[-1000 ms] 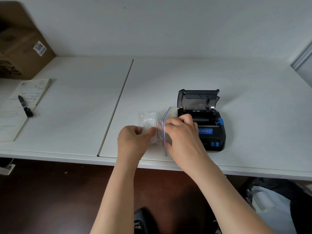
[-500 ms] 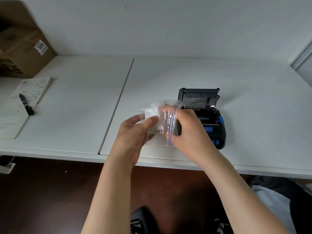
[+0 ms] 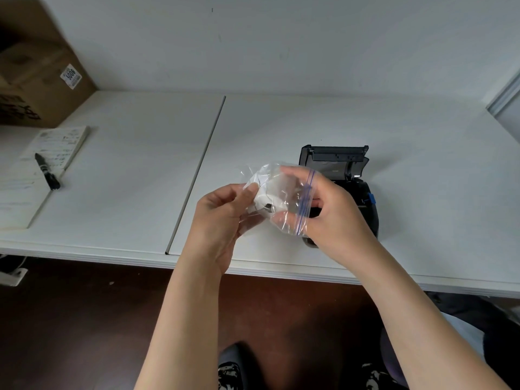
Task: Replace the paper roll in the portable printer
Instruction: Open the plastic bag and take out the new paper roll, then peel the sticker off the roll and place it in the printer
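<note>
Soft, even light; the white table [image 3: 281, 122] looks bright. The floor below is dark. Edges near the box [image 3: 36, 88] look blurry and bent.

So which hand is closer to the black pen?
The left hand. It is nearer to the pen, which lies on the papers far to its left; the right hand is farther away, in front of the printer.
</note>
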`<state>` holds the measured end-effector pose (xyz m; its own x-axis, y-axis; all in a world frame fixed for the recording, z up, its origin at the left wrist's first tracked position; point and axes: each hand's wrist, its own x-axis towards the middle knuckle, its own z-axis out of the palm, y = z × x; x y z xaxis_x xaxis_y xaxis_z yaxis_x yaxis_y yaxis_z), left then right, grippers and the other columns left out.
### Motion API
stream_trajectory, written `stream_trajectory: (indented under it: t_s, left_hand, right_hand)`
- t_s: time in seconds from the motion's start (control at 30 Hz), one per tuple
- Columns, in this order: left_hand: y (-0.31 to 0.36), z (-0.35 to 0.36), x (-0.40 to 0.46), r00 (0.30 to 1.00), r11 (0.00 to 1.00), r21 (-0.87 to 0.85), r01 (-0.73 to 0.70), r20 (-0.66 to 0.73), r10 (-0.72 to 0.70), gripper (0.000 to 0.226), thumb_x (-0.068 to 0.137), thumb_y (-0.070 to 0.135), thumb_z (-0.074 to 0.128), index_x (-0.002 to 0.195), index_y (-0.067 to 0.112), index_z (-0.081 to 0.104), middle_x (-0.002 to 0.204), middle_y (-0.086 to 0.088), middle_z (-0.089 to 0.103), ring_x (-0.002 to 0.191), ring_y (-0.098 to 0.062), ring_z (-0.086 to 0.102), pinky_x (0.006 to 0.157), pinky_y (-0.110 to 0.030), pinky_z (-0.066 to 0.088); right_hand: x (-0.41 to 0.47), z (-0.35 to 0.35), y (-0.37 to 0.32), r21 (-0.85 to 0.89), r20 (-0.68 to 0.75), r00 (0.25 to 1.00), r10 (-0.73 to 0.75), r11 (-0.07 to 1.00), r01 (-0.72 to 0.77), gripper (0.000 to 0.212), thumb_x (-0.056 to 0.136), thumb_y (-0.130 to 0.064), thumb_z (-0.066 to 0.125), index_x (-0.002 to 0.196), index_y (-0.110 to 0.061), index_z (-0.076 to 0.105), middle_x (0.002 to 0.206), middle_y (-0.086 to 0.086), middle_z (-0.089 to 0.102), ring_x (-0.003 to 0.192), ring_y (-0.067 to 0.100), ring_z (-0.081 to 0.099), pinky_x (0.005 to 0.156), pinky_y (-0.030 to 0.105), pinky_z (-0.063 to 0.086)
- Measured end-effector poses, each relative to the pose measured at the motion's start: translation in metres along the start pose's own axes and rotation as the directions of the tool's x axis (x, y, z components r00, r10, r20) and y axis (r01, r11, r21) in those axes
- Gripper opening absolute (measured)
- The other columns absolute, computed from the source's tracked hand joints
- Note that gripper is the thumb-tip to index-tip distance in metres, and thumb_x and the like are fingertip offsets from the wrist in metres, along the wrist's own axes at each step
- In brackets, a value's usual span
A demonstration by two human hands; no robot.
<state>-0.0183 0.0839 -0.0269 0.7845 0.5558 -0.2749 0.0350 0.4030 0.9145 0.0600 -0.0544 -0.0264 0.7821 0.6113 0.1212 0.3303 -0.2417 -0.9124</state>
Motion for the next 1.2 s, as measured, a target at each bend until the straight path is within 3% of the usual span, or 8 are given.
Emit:
stream_trajectory:
  t_s: [0.17, 0.33, 0.5, 0.63, 0.8, 0.97, 1.1, 1.2]
  left_hand:
    - [0.0, 0.002, 0.0, 1.0, 1.0, -0.008, -0.023, 0.007, 0.023, 0.02, 0.089, 0.01, 0.061, 0.069, 0.007, 0.063, 0.064, -0.004, 0.068, 0.059, -0.017, 0.065, 0.064, -0.027, 0.059]
    - [0.001, 0.005, 0.0, 0.999, 0.997, -0.073, -0.028, -0.033, 0.026, 0.026, 0.09, 0.006, 0.059, 0.064, 0.008, 0.059, 0.057, -0.002, 0.063, 0.054, -0.016, 0.061, 0.058, -0.022, 0.056]
    - [0.002, 0.006, 0.0, 0.996, 0.993, -0.106, -0.053, -0.077, 0.045, 0.024, 0.091, 0.005, 0.057, 0.066, 0.006, 0.056, 0.057, -0.003, 0.062, 0.055, -0.018, 0.066, 0.058, -0.02, 0.055]
    - [0.003, 0.003, 0.002, 0.98, 0.986, -0.143, -0.082, -0.193, 0.053, 0.022, 0.092, 0.003, 0.056, 0.07, 0.005, 0.056, 0.056, -0.002, 0.061, 0.05, -0.011, 0.066, 0.056, -0.018, 0.055]
    - [0.0, -0.004, 0.006, 0.927, 0.987, -0.137, -0.089, -0.373, 0.032, 0.001, 0.091, 0.001, 0.057, 0.092, 0.001, 0.057, 0.081, -0.017, 0.063, 0.059, -0.016, 0.068, 0.067, -0.024, 0.059]
    - [-0.004, -0.006, 0.01, 0.88, 0.997, -0.048, -0.059, -0.475, 0.029, 0.035, 0.088, 0.004, 0.061, 0.122, -0.001, 0.052, 0.1, -0.012, 0.063, 0.072, -0.016, 0.065, 0.086, -0.029, 0.055]
    - [-0.007, -0.006, 0.011, 0.83, 0.993, 0.106, 0.048, -0.558, 0.02, 0.048, 0.083, 0.02, 0.07, 0.125, 0.014, 0.048, 0.122, -0.008, 0.058, 0.093, -0.02, 0.059, 0.076, -0.026, 0.044]
    - [-0.007, -0.004, 0.012, 0.749, 0.956, 0.284, 0.079, -0.65, 0.131, 0.061, 0.082, 0.024, 0.071, 0.133, 0.018, 0.039, 0.137, -0.006, 0.039, 0.119, -0.023, 0.045, 0.081, -0.031, 0.036]
  right_hand:
    - [-0.001, -0.005, -0.002, 0.15, 0.015, 0.999, 0.051, 0.987, -0.053, 0.057, 0.063, -0.022, 0.086, 0.109, -0.045, 0.061, 0.108, -0.009, 0.069, 0.09, 0.011, 0.068, 0.079, 0.022, 0.055]
    - [-0.001, -0.014, -0.006, 0.298, 0.013, 0.993, 0.118, 0.948, -0.116, 0.059, 0.067, -0.01, 0.083, 0.117, -0.033, 0.062, 0.107, -0.01, 0.067, 0.074, -0.002, 0.067, 0.051, 0.007, 0.044]
    - [0.001, -0.019, -0.003, 0.387, 0.004, 0.987, 0.162, 0.91, -0.151, 0.057, 0.071, -0.006, 0.079, 0.121, -0.027, 0.062, 0.114, 0.0, 0.067, 0.086, 0.01, 0.071, 0.074, 0.02, 0.054]
    - [0.002, -0.029, -0.002, 0.427, -0.022, 0.98, 0.196, 0.889, -0.168, 0.052, 0.075, -0.008, 0.076, 0.12, -0.031, 0.062, 0.115, 0.003, 0.067, 0.083, 0.009, 0.07, 0.072, 0.02, 0.052]
    - [0.003, -0.035, 0.0, 0.435, -0.074, 0.972, 0.223, 0.885, -0.169, 0.052, 0.073, -0.01, 0.076, 0.119, -0.03, 0.063, 0.112, 0.005, 0.068, 0.09, 0.014, 0.07, 0.087, 0.033, 0.053]
    - [0.002, -0.036, 0.0, 0.431, -0.088, 0.967, 0.238, 0.884, -0.178, 0.05, 0.073, -0.011, 0.076, 0.116, -0.032, 0.064, 0.108, 0.002, 0.069, 0.097, 0.016, 0.07, 0.092, 0.039, 0.054]
    - [0.002, -0.038, 0.001, 0.433, -0.088, 0.963, 0.256, 0.88, -0.195, 0.05, 0.073, -0.012, 0.077, 0.116, -0.033, 0.064, 0.108, 0.002, 0.069, 0.099, 0.017, 0.069, 0.094, 0.042, 0.054]
    - [0.002, -0.039, 0.001, 0.436, -0.083, 0.961, 0.264, 0.877, -0.203, 0.05, 0.071, -0.014, 0.077, 0.116, -0.032, 0.065, 0.109, 0.003, 0.069, 0.101, 0.019, 0.068, 0.095, 0.043, 0.053]
